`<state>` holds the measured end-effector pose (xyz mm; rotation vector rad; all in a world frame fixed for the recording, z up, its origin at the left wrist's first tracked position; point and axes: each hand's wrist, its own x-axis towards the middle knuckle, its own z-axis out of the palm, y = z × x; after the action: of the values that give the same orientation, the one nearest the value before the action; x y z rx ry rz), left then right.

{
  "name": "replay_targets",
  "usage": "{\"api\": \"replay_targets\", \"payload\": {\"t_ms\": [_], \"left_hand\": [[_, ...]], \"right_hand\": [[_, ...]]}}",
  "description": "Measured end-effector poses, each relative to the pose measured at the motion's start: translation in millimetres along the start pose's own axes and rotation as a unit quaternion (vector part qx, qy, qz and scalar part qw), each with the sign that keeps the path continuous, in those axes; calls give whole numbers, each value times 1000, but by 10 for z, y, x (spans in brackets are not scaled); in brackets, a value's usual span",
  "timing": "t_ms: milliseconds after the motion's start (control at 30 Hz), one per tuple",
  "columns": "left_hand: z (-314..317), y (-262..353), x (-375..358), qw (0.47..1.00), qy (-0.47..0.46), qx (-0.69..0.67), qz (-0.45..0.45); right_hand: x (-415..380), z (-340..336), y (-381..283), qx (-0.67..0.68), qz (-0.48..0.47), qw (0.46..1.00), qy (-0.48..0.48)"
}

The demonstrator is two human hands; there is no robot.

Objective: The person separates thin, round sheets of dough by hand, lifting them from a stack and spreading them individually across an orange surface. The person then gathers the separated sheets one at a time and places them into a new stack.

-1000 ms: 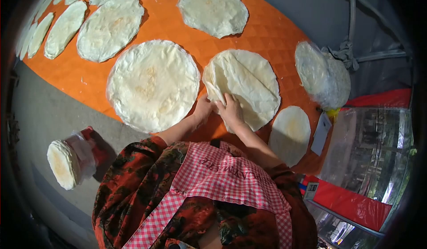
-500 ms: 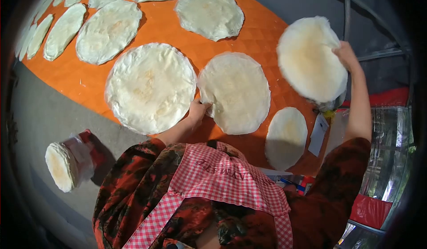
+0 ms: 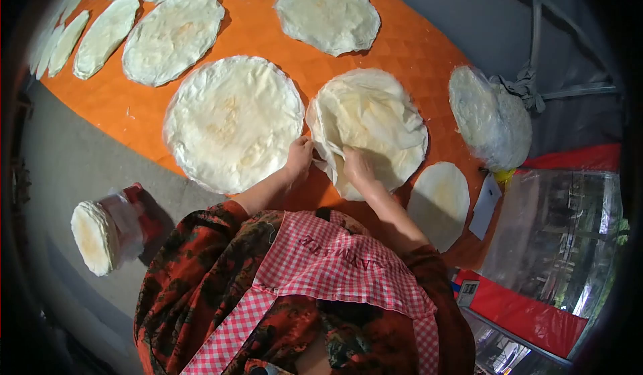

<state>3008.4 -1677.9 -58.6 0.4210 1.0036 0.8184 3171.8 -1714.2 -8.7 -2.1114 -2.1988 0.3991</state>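
Between my hands lies a pale, thin round flatbread (image 3: pixel 392 113), creased and folded over on its left side, on the orange tabletop. My left hand (image 3: pixel 299 158) is closed on its lower left edge. My right hand (image 3: pixel 359 167) rests over its lower part, fingers closed on a fold of the thin sheet; the fingertips are partly hidden. Just left of my left hand is a wide flatbread stack (image 3: pixel 234 123) with a ruffled rim and a browned middle. A smaller oval flatbread (image 3: pixel 439 206) lies to the right of my right forearm, near the table's front edge.
A plastic-wrapped pile (image 3: pixel 492 117) stands at the table's right edge, beside a white card (image 3: pixel 485 205). More flatbreads (image 3: pixel 327 15) lie across the orange table (image 3: pixel 268 36). A partly wrapped stack (image 3: pixel 95 237) stands at lower left. A clear-sided red-trimmed bag (image 3: pixel 529 311) is at right.
My right hand has come from the right-hand pile to the middle, bringing a flatbread that now lies creased over the one there. My left hand stays at that edge.
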Motion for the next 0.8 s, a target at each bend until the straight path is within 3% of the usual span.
{"api": "replay_targets", "payload": {"t_ms": [100,233,367,633,733,800], "left_hand": [[-43,-9,66,1000,-3,14,1],[-13,118,27,998,-55,14,-19],[124,284,-54,997,-60,-25,-40],[91,201,16,995,-73,-33,-65],[112,145,2,991,-78,-106,-39],[85,103,47,997,-71,-14,-15]], "right_hand": [[69,-246,15,49,62,996,-39],[-12,-671,-151,-34,32,999,-22],[-68,-130,-110,-22,43,998,-42],[-179,4,57,77,62,995,-16],[-248,40,132,124,53,991,-2],[-295,5,105,150,60,987,-14]]}}
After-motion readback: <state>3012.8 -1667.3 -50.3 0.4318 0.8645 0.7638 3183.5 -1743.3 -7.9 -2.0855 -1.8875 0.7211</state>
